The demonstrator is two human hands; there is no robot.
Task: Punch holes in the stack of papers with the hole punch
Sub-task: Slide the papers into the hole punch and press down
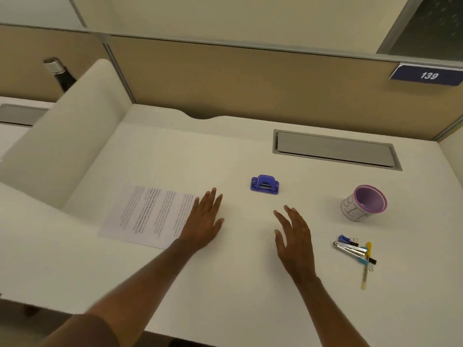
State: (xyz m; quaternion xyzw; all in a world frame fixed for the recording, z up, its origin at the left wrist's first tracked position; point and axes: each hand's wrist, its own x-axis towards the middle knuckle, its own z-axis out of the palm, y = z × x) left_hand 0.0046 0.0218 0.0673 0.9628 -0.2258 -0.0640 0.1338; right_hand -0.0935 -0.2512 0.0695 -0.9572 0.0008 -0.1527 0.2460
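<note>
Task not begun. Stack of white printed papers (pixel 146 216) lies flat on desk, unpunched as far as visible. Small blue plastic hole punch (pixel 264 184) sits apart, untouched. Left hand (pixel 203 221) flat, fingers straight, overlapping the stack's right edge; right hand (pixel 293 240) spread, holding nothing.

White desk (pixel 238 284). On it: small blue-purple plastic hole punch (pixel 264 184); left of punch, white paper stack (pixel 147 216) with black print; right of punch, white cup (pixel 363 203), purple inside, black line drawing; dark blue sign (pixel 427 75), white digits.
</note>
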